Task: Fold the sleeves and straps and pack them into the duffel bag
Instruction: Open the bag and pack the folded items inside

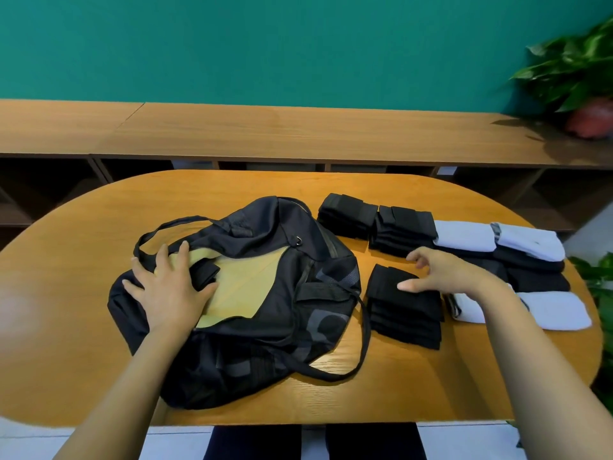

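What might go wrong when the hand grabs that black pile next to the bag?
The stack of folded black fabric pieces is several loose layers, so the right hand, open above it, may lift only some and the rest could unfold. The left hand lies flat on the yellow lining of the black duffel bag, perhaps blocking the opening. The bag's black strap loops beside the stack and might snag it.

Left hand [169,287], right hand [444,273]: both bare, forearms uncovered to the frame edge. Low in view, legs [252,443] in dark cloth, probably navy trousers; too blurred to tell.
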A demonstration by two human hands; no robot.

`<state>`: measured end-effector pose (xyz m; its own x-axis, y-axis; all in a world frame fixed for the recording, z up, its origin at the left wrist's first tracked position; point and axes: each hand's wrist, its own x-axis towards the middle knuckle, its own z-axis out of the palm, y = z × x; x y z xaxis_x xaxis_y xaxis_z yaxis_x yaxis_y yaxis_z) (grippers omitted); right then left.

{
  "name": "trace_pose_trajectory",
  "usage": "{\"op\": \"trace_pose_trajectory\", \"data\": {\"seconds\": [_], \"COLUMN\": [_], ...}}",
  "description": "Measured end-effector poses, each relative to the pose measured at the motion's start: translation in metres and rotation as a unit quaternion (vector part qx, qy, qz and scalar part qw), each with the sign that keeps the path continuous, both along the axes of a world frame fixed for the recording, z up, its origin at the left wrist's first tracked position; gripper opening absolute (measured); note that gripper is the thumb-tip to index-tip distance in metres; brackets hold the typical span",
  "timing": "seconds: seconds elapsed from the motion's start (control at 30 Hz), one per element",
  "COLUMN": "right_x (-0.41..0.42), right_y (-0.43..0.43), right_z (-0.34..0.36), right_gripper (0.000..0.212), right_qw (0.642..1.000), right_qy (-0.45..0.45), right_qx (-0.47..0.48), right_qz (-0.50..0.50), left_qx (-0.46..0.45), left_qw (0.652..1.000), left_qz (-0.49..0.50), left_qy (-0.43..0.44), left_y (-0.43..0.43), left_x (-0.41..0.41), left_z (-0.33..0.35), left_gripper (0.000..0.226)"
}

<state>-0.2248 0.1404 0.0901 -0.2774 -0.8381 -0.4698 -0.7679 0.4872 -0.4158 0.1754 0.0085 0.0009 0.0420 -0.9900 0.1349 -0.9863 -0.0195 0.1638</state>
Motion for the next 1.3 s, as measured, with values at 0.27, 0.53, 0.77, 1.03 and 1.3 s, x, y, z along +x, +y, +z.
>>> {"op": "trace_pose_trajectory", "data": {"seconds": [0.27, 0.53, 0.77, 1.03, 1.3], "right_x": [-0.001, 0.012, 0.019, 0.011, 0.007], "right_y": [-0.004, 0.012, 0.019, 0.041, 0.053], "right_z": [-0.017, -0.028, -0.024, -0.021, -0.015], "right_gripper": [0.109, 0.126, 0.108, 0.062, 0.096], "right_qw": [0.980, 0.976, 0.984, 0.984, 0.982], "right_qy": [0.008, -0.033, -0.058, -0.088, -0.158], "right_qx": [0.188, 0.204, 0.163, 0.152, 0.083], "right_qz": [0.068, 0.070, 0.044, -0.018, -0.059], "left_qx": [-0.003, -0.015, -0.037, -0.046, -0.115], "left_qw": [1.000, 0.998, 0.871, 0.866, 0.891], "left_qz": [-0.002, -0.056, -0.489, -0.473, -0.416], "left_qy": [0.005, -0.033, -0.013, -0.154, -0.141], "left_y": [0.000, 0.015, 0.148, 0.165, 0.156], "left_x": [-0.001, -0.018, -0.147, -0.191, -0.197], "left_z": [0.001, 0.029, 0.042, -0.006, -0.003], "left_gripper": [0.092, 0.112, 0.119, 0.120, 0.087]}}
